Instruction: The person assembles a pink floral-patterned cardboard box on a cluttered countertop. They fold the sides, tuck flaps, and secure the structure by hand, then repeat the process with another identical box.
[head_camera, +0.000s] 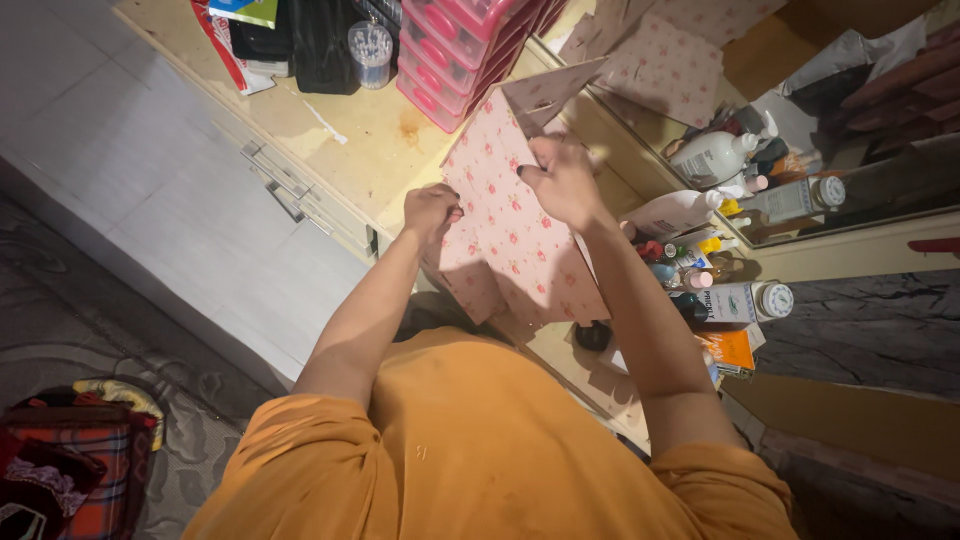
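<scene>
A pink box with a flower print stands on the cream dresser top in front of me, its top flaps raised. My left hand is closed on the box's left side near its lower edge. My right hand grips the box's upper edge, beside the open flap. Both forearms reach out from orange sleeves. The inside of the box is hidden.
A pink plastic drawer unit, a clear cup of cotton swabs and black bags stand at the back. Several bottles and tubes crowd the right beside a mirror. Dresser drawer handles show at left; plaid cloth lies on the floor.
</scene>
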